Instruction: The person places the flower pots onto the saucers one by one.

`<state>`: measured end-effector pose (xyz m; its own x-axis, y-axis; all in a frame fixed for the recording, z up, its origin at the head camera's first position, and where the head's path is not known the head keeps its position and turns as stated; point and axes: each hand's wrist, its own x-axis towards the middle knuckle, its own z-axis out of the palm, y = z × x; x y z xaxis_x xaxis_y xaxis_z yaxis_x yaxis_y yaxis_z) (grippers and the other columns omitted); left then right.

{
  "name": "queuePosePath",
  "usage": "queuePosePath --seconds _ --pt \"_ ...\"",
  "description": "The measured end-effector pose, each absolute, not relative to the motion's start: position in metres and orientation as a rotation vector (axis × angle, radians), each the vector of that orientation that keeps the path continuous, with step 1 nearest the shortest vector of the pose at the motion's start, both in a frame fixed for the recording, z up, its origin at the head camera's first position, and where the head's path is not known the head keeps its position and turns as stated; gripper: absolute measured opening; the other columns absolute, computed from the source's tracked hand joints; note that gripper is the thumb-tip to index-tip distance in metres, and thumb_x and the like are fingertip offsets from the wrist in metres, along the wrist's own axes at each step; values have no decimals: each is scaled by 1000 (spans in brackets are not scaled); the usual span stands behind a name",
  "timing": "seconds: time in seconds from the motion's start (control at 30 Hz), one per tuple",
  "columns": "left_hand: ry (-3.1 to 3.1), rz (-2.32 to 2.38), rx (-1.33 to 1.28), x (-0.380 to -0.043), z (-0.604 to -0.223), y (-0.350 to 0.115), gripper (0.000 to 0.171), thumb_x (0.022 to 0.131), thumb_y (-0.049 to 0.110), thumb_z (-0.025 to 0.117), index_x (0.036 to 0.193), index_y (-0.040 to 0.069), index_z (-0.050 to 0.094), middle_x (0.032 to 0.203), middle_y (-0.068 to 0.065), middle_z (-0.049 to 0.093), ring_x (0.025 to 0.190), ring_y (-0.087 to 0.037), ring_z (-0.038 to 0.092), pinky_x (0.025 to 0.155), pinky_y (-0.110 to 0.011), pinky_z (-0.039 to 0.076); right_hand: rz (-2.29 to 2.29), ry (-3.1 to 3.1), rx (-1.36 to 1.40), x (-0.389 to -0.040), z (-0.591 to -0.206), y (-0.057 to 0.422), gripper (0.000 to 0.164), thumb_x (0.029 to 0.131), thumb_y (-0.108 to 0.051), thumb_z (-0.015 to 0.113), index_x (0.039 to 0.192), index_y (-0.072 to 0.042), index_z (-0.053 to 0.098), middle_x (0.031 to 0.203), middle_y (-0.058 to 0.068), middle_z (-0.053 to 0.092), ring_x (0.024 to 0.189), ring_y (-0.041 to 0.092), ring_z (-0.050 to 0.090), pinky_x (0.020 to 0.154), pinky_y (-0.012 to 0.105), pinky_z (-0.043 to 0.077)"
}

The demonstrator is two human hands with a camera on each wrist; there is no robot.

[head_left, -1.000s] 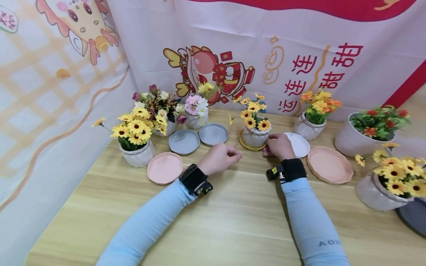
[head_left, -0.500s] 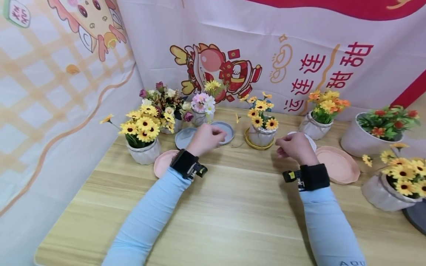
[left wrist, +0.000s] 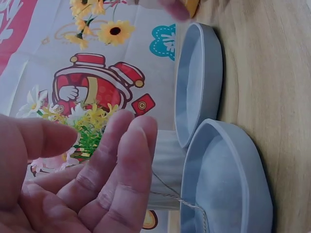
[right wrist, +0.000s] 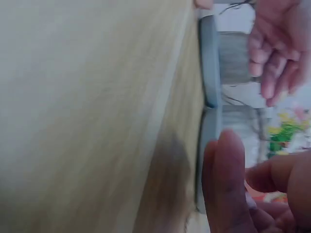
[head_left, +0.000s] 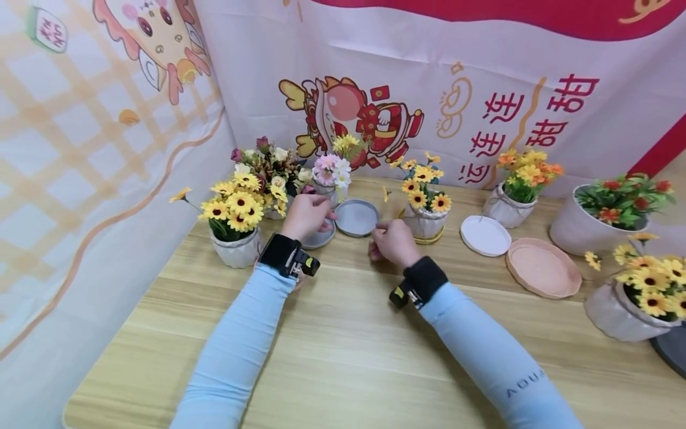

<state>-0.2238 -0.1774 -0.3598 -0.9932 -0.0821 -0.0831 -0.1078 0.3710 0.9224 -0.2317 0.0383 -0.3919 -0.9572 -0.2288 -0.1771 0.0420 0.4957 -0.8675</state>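
Note:
My left hand [head_left: 305, 215] hovers over the left grey saucer [head_left: 320, 239], partly covering it. In the left wrist view its fingers are loosely bent, with a gap to the thumb and nothing held. Beside that saucer lies the right grey saucer [head_left: 357, 218], and my right hand [head_left: 393, 243] is near its right edge, loosely curled; I see nothing in its grasp. Just behind the right hand, a white pot of small sunflowers [head_left: 423, 221] stands on a yellow saucer [head_left: 430, 241]. A pot with pink and white flowers [head_left: 332, 170] stands behind the grey saucers.
Yellow daisies in a pot [head_left: 236, 250] and a purple-and-cream bouquet [head_left: 270, 164] stand left. To the right are a white saucer [head_left: 485, 236], a peach saucer [head_left: 543, 267], an orange-flower pot [head_left: 510, 205], a large red-flower pot [head_left: 595, 220] and another daisy pot [head_left: 621, 313].
My right hand has left the sunflower pot's right side and swung left past its front toward the grey saucers. My left hand has moved left and back, over the left grey saucer.

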Motion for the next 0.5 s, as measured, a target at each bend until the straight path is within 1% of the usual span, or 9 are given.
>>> queuePosePath --seconds 0.07,0.2,0.27,0.3,0.33,0.4,0.43,0.5 --pt "2554 1761 -213 -224 -360 -176 44 102 18 49 141 -1 51 95 -17 72 71 -28 70 61 -29 62 -1392 2543 -117 -240 -395 30 31 100 -12 52 124 6 61 72 15 71 54 20 69 54 32 62" --pt "2556 1716 -242 -224 -360 -173 48 102 21 48 145 0 47 104 -20 70 76 -32 70 67 -35 63 -1195 2717 -59 -249 -399 22 29 99 -18 53 117 4 61 68 10 69 54 18 67 63 31 59" --pt "2593 1664 -246 -225 -359 -172 50 101 23 48 146 1 46 108 -21 69 77 -33 71 69 -36 63 -1125 2758 -14 -252 -401 20 32 98 -20 55 120 3 59 69 8 68 56 19 67 68 32 57" --pt "2616 1629 -245 -226 -359 -172 50 101 24 47 146 1 46 107 -22 69 76 -33 71 68 -34 62 -1104 2765 7 -253 -402 20 32 98 -20 55 120 2 59 70 8 67 58 19 67 69 33 56" --pt "2643 1585 -247 -227 -359 -171 51 101 25 47 146 0 45 106 -22 69 75 -32 71 67 -32 61 -1095 2757 34 -255 -403 19 30 98 -20 55 118 2 60 70 7 67 59 19 66 69 33 56" --pt "2688 1504 -258 -231 -358 -169 51 102 27 46 145 -1 44 102 -21 69 74 -30 71 64 -29 58 -1082 2738 84 -259 -405 18 24 97 -19 55 109 1 63 69 7 67 60 19 66 67 31 56" --pt "2686 1490 -273 -233 -359 -168 52 103 28 44 146 -1 43 101 -20 68 72 -29 71 63 -29 58 -1088 2721 105 -261 -406 17 21 97 -18 55 105 0 64 68 7 68 60 19 66 65 30 55" --pt "2628 1517 -324 -239 -359 -166 51 106 31 39 146 -1 42 102 -21 66 71 -29 70 65 -32 60 -1116 2671 152 -265 -407 16 17 96 -15 54 103 -2 63 66 7 69 58 19 67 60 28 55"
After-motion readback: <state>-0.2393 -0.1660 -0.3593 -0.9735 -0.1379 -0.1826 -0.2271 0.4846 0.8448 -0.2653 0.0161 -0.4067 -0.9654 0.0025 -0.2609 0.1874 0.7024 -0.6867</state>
